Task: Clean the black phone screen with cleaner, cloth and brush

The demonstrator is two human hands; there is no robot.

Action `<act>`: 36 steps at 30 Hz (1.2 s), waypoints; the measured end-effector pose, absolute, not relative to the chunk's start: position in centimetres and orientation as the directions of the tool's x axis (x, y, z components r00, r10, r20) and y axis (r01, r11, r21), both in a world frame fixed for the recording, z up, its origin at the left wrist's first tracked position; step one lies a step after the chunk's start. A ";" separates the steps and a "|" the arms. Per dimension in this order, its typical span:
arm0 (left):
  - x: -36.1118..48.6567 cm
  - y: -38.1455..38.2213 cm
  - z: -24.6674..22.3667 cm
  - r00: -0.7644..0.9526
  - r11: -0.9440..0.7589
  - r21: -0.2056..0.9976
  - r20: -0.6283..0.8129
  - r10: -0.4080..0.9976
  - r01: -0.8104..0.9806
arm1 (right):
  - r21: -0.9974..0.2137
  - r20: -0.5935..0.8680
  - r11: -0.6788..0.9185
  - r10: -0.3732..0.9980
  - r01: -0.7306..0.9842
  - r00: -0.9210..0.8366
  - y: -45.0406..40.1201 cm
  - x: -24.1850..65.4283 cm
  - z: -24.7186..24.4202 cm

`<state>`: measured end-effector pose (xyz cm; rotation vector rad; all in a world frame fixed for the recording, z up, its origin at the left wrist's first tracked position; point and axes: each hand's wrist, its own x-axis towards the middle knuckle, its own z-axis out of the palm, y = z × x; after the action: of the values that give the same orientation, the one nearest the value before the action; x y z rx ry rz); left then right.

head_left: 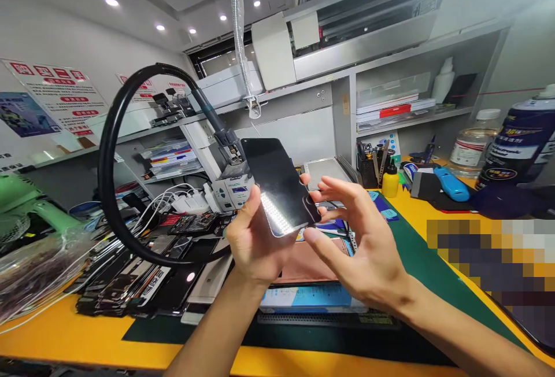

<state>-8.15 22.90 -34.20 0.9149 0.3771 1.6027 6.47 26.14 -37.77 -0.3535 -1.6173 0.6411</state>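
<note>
A black glass smartphone (pixel 277 186) is tilted in front of me, with a bright reflection on its lower part. My left hand (pixel 254 235) grips it from behind and below, with a fingertip showing past its right edge. My right hand (pixel 359 238) has its fingers spread, with the thumb and fingers pinching the phone's lower right corner. Behind the phone stands a black gooseneck ring lamp (pixel 106 174), its arm ending in a clamp next to a small test unit (pixel 232 189). The back of the phone is hidden.
Several stripped phones and panels (pixel 130 267) lie to the left on the yellow bench (pixel 87 331). A copper plate (pixel 303 264) and a blue-and-white box (pixel 310 299) sit beneath my hands. A spray can (pixel 515 146) and bottles stand at the right, below shelves.
</note>
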 end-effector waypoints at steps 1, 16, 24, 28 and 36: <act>-8.1 23.0 -34.2 -0.012 -0.253 0.683 0.336 0.942 -0.685 | -0.523 0.851 0.847 0.512 -0.098 -0.118 26.2 6.5 -37.7; -7.4 21.3 -34.1 0.081 -0.260 0.707 0.410 0.909 -0.658 | 0.128 0.989 0.962 -0.106 0.242 -0.101 26.4 7.4 -38.2; -8.0 21.3 -34.1 0.195 -0.194 0.754 0.393 0.899 -0.627 | 0.112 0.989 0.953 -0.080 0.281 -0.124 26.1 7.5 -38.2; -8.0 21.3 -34.2 0.187 -0.200 0.744 0.401 0.897 -0.637 | 0.130 0.988 0.947 -0.099 0.294 -0.119 26.0 7.6 -38.0; -7.9 21.3 -34.0 0.186 -0.190 0.747 0.388 0.903 -0.637 | 0.150 0.985 0.937 -0.113 0.314 -0.132 26.0 7.8 -37.9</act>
<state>-7.90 21.30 -34.04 1.0513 0.3346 1.4288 7.81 26.04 -37.91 -0.1556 -1.6656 -0.3695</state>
